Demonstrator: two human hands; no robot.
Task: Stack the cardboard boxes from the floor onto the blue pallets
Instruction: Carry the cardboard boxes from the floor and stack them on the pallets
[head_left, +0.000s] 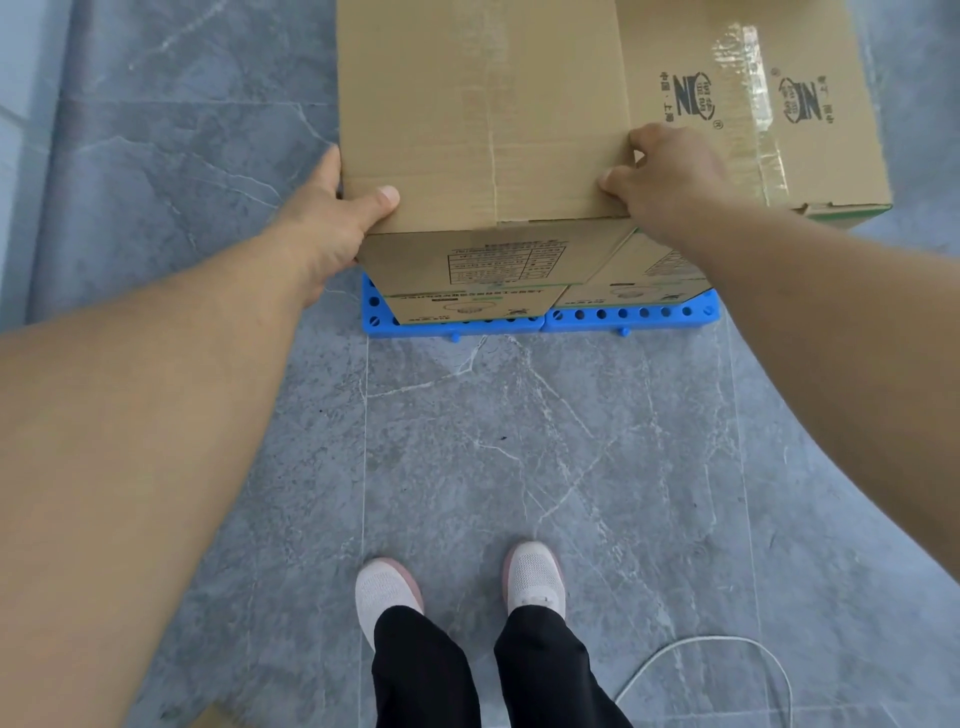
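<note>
I am looking down past both bare forearms at a cardboard box (483, 114) that I am gripping by its near corners. My left hand (343, 218) is clamped on the box's near left corner, thumb lying flat along the top face near the front edge and the other fingers wrapping round the left side, out of sight. My right hand (670, 176) is curled over the near right corner, fingertips bent and pressing onto the top edge. The box is lying between my two hands, its top face stretching away from me. It is sitting on a lower box (467, 275) whose printed front face is showing beneath it. A second box (753, 104) with taped top and printed logos is standing just beside it on the right, touching it. The blue pallets (628, 314) are peeking out under the stack, resting on the grey tiled floor (519, 441). My shoes (387, 587) are standing well apart from the pallets.
</note>
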